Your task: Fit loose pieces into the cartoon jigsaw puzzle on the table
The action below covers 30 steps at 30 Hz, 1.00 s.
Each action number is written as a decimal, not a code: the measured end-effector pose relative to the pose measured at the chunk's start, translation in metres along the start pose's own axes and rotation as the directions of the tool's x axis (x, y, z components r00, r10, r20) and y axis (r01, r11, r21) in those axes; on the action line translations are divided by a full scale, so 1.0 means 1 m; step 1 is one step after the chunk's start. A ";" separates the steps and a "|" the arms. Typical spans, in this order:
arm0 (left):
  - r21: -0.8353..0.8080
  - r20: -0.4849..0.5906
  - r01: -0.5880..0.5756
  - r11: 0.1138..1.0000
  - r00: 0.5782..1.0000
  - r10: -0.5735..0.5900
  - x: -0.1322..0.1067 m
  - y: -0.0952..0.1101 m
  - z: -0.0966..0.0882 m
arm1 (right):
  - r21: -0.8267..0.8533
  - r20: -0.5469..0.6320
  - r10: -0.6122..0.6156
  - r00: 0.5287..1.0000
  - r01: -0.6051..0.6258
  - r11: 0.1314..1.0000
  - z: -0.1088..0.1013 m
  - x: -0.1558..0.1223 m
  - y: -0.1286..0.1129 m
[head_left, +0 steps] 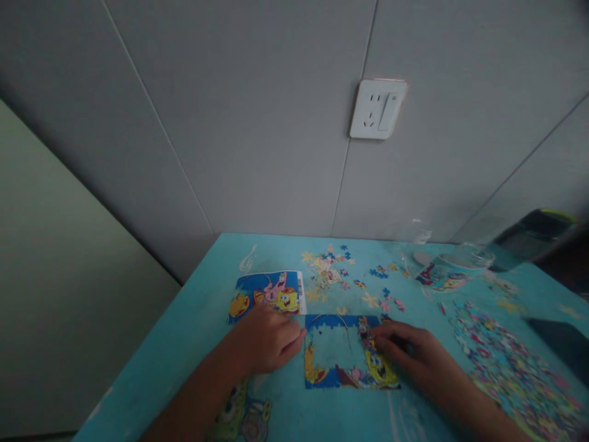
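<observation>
Left forearm [197, 383] and right forearm [464, 390] sit closest to my camera, coming up from the bottom edge. Right hand [409, 348]: thumb and index nearly together at the puzzle [380, 371], on its upper right side; can't tell from my feed if a piece is pinched. Left hand [267, 337]: fingers loosely curled, tips by the puzzle's left edge; palm hidden, so can't tell if it has hold of anything.

Puzzle lies flat between both hands. Border is joined into a frame, right side widest, middle bare down to the blue table [175, 331]. Card [276, 293] with a cartoon picture lies just behind the left hand, partly covered by it. Loose pieces [378, 272] scattered behind the puzzle. Big mixed pile [510, 356] right of the right hand. Clear tub [455, 270] at back right, dark flat thing [556, 341] beyond the pile. Grey wall [253, 123] behind, white socket [378, 109] on it.
</observation>
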<state>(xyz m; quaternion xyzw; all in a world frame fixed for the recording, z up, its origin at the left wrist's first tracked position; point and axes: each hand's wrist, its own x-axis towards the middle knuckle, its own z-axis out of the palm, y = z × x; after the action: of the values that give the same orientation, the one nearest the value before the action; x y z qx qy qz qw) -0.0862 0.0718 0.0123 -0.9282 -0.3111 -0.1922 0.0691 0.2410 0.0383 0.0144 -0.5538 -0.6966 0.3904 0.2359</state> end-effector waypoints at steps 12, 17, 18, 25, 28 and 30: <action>0.067 -0.035 -0.044 0.997 0.998 0.047 0.000 0.009 0.002 | -0.093 -0.230 0.010 0.973 -0.032 0.995 -0.032 0.019 0.020; 0.151 0.058 -0.154 0.977 0.987 0.147 0.007 0.016 0.007 | -0.247 -0.186 -0.036 0.982 -0.011 0.969 -0.051 0.058 0.024; 0.142 0.064 -0.172 0.975 0.984 0.165 0.008 0.017 0.008 | -0.279 -0.192 -0.057 0.980 0.001 0.960 -0.052 0.068 0.023; 0.097 -0.078 -0.173 0.980 0.980 0.181 0.000 0.023 0.020 | -0.464 -0.173 -0.163 0.971 0.065 0.883 -0.045 0.123 0.014; 0.094 -0.091 -0.141 0.986 0.984 0.150 -0.007 0.023 0.014 | -0.494 -0.200 -0.145 0.969 0.028 0.869 -0.048 0.125 0.017; 0.070 -0.100 -0.121 0.990 0.987 0.128 -0.010 0.023 0.008 | -0.486 -0.274 -0.130 0.953 -0.021 0.874 -0.054 0.117 0.023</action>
<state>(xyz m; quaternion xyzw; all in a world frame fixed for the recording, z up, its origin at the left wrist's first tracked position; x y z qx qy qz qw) -0.0771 0.0500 0.0009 -0.9318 -0.2544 -0.2258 0.1266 0.2634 0.1668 0.0150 -0.6274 -0.7436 0.1091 0.2036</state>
